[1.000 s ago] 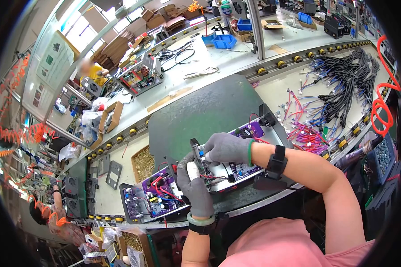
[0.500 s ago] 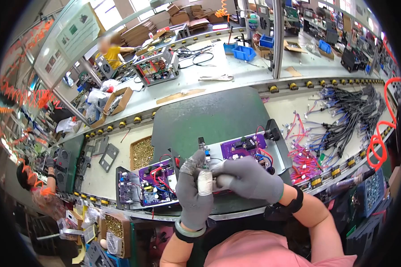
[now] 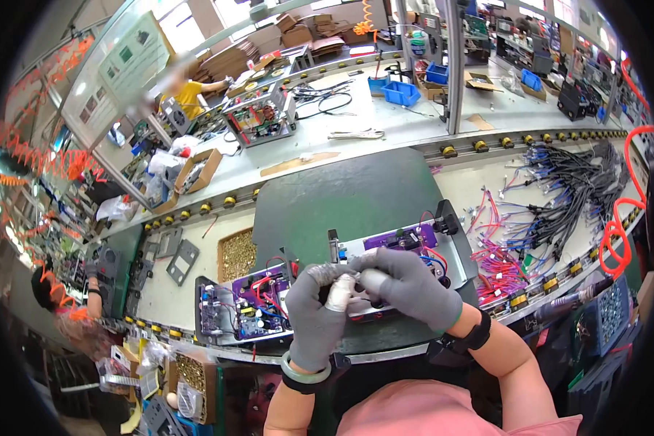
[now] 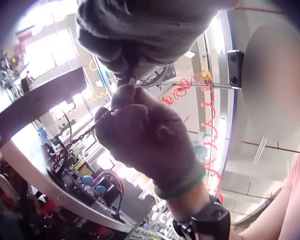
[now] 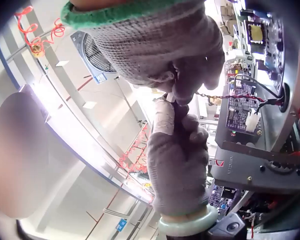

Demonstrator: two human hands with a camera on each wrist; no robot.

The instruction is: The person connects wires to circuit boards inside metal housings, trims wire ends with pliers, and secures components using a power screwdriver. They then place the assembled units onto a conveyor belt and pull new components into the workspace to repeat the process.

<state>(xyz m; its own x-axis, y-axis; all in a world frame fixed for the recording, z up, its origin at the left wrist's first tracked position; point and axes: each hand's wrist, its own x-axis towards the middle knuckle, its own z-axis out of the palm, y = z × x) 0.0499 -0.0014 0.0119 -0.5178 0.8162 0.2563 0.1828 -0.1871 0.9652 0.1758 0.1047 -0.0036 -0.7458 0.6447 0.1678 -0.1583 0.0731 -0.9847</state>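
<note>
Both hands wear grey gloves and meet at their fingertips over the near edge of an open metal chassis with a purple circuit board (image 3: 398,241). A twisted red-and-black wire (image 5: 225,96) runs from the chassis up into my right hand (image 3: 423,296), whose thumb and fingers pinch it. My left hand (image 3: 316,314), its thumb wrapped in white tape, pinches a small pale piece (image 4: 132,81) against the right fingertips. The fingers mostly hide that piece. Left of the hands lies a second chassis with purple boards (image 3: 260,301) and red and blue wires.
A dark green mat (image 3: 349,189) lies under the chassis. To its left are a box of brass-coloured screws (image 3: 237,256) and grey plates (image 3: 182,263). On the right lie black cables (image 3: 570,182), pink wires (image 3: 498,265), a red coiled hose (image 3: 616,247) and a cylindrical tool (image 3: 570,294).
The right hand has come back from over the chassis toward the body, and both hands' fingertips now meet at its near edge. Over the last half second they have barely moved.
</note>
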